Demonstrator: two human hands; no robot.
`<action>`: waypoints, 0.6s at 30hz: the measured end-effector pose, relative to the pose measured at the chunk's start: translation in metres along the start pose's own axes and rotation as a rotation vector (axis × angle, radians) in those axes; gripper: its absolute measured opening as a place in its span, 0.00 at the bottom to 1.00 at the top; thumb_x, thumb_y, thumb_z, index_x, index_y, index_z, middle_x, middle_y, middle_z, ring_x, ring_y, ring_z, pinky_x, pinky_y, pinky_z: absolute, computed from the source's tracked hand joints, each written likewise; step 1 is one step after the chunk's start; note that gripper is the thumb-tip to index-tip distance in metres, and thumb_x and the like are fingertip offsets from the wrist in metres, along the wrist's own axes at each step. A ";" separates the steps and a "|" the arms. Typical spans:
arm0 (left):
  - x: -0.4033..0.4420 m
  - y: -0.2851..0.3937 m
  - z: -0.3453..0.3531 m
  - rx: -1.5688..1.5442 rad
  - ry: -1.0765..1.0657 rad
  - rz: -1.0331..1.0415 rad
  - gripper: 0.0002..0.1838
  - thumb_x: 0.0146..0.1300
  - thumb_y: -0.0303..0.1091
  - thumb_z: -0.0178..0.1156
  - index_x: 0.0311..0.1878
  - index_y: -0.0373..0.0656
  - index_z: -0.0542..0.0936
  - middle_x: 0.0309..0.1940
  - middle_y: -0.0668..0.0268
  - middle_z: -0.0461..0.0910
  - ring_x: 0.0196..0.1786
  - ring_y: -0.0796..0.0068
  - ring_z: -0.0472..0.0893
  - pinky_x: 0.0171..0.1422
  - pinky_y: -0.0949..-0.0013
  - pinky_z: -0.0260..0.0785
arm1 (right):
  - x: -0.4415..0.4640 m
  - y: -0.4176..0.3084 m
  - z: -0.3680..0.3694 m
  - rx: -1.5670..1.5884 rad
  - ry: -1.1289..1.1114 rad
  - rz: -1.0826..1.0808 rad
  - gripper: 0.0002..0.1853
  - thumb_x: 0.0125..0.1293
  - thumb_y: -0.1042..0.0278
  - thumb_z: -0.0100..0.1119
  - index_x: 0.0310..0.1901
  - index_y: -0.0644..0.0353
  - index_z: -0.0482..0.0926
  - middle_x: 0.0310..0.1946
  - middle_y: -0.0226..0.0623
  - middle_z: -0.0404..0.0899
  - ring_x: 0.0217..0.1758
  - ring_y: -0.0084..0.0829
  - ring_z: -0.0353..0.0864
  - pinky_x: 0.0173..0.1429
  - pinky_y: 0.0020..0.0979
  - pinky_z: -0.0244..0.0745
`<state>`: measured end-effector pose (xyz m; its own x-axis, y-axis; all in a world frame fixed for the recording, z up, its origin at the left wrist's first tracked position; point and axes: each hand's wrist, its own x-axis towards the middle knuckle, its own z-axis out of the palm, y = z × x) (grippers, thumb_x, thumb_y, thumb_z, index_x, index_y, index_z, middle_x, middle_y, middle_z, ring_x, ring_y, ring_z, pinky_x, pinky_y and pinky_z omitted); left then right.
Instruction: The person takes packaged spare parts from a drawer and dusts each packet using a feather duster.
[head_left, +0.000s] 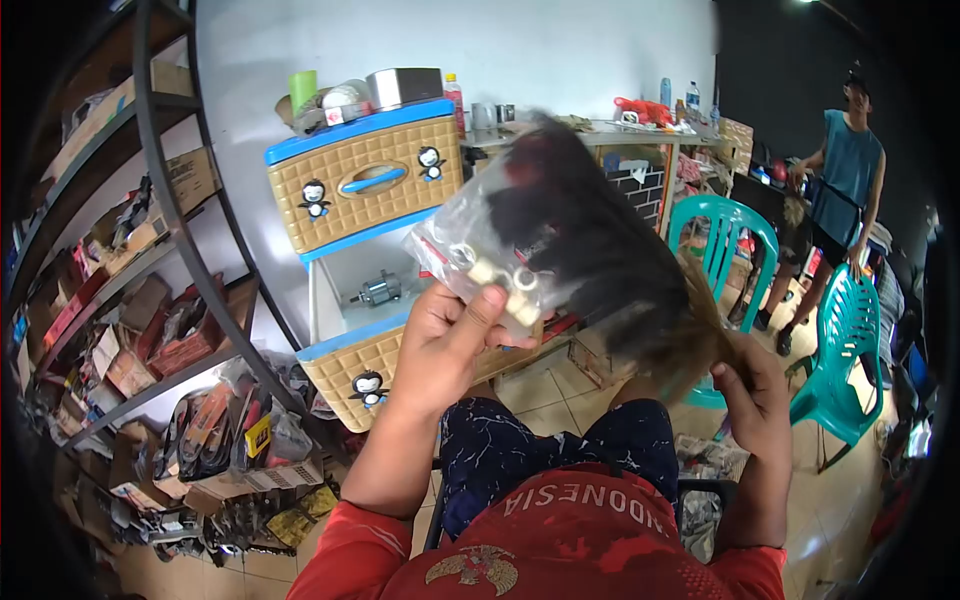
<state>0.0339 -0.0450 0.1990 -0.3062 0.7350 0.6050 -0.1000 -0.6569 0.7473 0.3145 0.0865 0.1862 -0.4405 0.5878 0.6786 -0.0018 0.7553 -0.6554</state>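
Observation:
My left hand pinches a clear plastic bag between thumb and fingers. Inside it show several small cream-coloured parts and white rings. My right hand is wrapped round the brownish lower end of a feather duster. Its dark, motion-blurred feathers reach up and left, behind or against the bag; I cannot tell whether they touch. Beyond my left hand stands a tan drawer unit with blue trim and penguin figures. An open drawer of it holds a small metal motor-like part.
Metal shelving with boxes and parts fills the left side. Green plastic chairs stand at the right, near a person in a blue sleeveless top. A counter with bottles and cups runs along the back.

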 end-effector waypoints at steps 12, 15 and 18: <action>-0.013 -0.004 -0.002 0.179 -0.031 0.376 0.11 0.66 0.27 0.58 0.50 0.37 0.76 0.45 0.64 0.81 0.49 0.76 0.79 0.54 0.70 0.73 | 0.014 0.015 -0.018 0.046 -0.344 -0.262 0.11 0.60 0.79 0.56 0.45 0.68 0.79 0.31 0.39 0.79 0.34 0.28 0.78 0.40 0.27 0.70; -0.011 0.001 0.010 -0.039 0.083 0.026 0.13 0.64 0.22 0.56 0.51 0.35 0.75 0.47 0.62 0.80 0.51 0.72 0.79 0.58 0.67 0.71 | 0.012 0.018 -0.008 0.019 0.012 -0.051 0.12 0.58 0.80 0.59 0.45 0.68 0.79 0.31 0.40 0.79 0.34 0.30 0.78 0.38 0.28 0.70; -0.012 -0.018 -0.008 0.132 -0.041 0.217 0.17 0.62 0.17 0.55 0.54 0.36 0.73 0.50 0.60 0.79 0.53 0.71 0.79 0.58 0.67 0.72 | 0.015 0.019 -0.026 -0.028 -0.236 -0.138 0.13 0.59 0.78 0.59 0.47 0.68 0.79 0.33 0.39 0.79 0.36 0.28 0.78 0.41 0.27 0.70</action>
<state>0.0321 -0.0435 0.1766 -0.2681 0.5870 0.7639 0.0891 -0.7744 0.6264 0.3310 0.1171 0.1920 -0.6350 0.3977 0.6622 -0.0525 0.8331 -0.5507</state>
